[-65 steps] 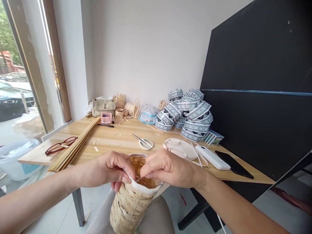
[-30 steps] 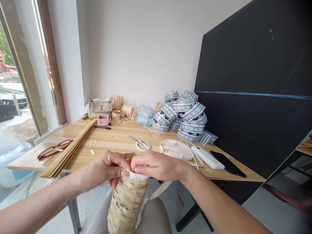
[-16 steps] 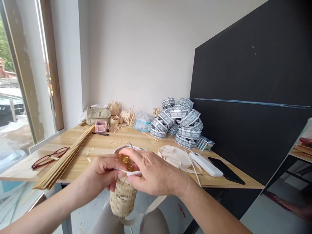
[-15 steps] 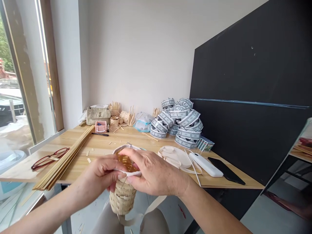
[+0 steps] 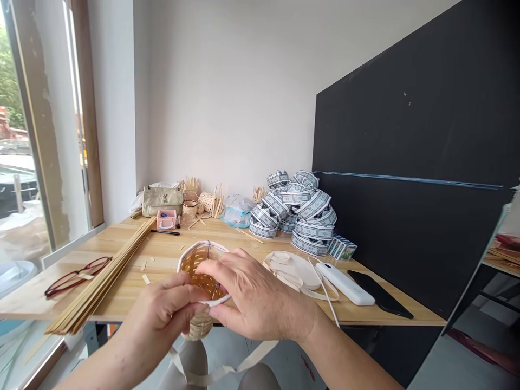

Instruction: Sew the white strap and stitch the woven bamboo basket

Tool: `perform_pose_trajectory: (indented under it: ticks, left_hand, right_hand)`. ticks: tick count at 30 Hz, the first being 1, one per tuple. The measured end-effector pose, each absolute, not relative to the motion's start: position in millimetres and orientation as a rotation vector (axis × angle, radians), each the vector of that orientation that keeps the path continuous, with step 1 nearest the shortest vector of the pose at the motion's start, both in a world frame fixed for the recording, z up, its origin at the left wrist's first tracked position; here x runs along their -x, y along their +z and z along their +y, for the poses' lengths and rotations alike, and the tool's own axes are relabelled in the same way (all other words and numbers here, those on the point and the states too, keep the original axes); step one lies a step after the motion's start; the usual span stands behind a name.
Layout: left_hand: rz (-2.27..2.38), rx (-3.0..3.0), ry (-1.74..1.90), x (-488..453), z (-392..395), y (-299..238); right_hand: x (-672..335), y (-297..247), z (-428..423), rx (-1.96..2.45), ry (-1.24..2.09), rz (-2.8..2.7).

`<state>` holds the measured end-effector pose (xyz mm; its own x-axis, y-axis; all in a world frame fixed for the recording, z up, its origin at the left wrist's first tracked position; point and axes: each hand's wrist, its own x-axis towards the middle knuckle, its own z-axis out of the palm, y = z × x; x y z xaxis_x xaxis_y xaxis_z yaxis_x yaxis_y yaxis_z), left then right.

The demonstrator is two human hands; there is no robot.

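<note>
Knees and band: lowest down we see two trousered knees (image 5: 194, 357), with a pale ribbon (image 5: 252, 360) sagging in a loop across them.
Left hand: our left hand (image 5: 162, 309) has its grip pinched on the near rim of the woven basket (image 5: 190, 271).
Right hand: our right hand (image 5: 260, 298) grasps that same rim, just beside the left, its thumb at the edge and its fingers curled over the opening.
Basket: we have it in front of us at the near edge of the desk (image 5: 125, 233), its white-edged mouth tipped toward us so that the inside shows.
Desk, left: we find a bundle of wooden strips (image 5: 105, 279) lying lengthwise, with red-framed glasses (image 5: 79, 275) beside it.
Desk, right: a flat coil of pale tape (image 5: 292, 271), a white device (image 5: 345, 283) and a black phone (image 5: 381, 293) lie in a row.
Desk, far side: we see a pen (image 5: 165, 232), a pink box (image 5: 166, 219), a handbag (image 5: 163, 201), a plastic bag (image 5: 238, 208) and heaped patterned rolls (image 5: 312, 233).
Behind: a pale wall (image 5: 235, 97).
</note>
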<state>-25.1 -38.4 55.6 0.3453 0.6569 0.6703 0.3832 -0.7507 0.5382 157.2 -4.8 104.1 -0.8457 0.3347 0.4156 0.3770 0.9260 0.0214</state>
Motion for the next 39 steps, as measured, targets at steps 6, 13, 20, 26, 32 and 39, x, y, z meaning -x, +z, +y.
perform_pose_trajectory:
  ticks: [6, 13, 20, 26, 32, 39]
  left_hand:
    - [0.940, -2.277, 1.370, 24.5, -34.0, 53.6]
    - [0.964, -2.242, 1.416, 22.3, -27.8, 52.2]
    - [0.966, -2.243, 1.500, 17.7, -21.3, 54.6]
    - [1.020, -2.310, 1.570, 16.7, -17.4, 57.7]
    - [1.169, -2.416, 1.675, 21.0, -9.2, 53.7]
    - [1.129, -2.396, 1.722, 16.6, 10.0, 43.8]
  right_hand:
    - [-157.3, 102.8, -4.8, 0.553, -0.115, -2.657]
    - [-157.3, 106.5, -3.3, 0.581, -0.178, -2.710]
    - [-154.0, 96.3, -4.8, 0.536, -0.411, -2.647]
    - [-156.5, 95.6, 3.2, 0.471, -0.523, -2.596]
    - [-175.6, 95.1, 3.6, 0.466, -0.544, -2.235]
    - [-157.7, 56.4, 14.5, 0.355, -0.638, -2.156]
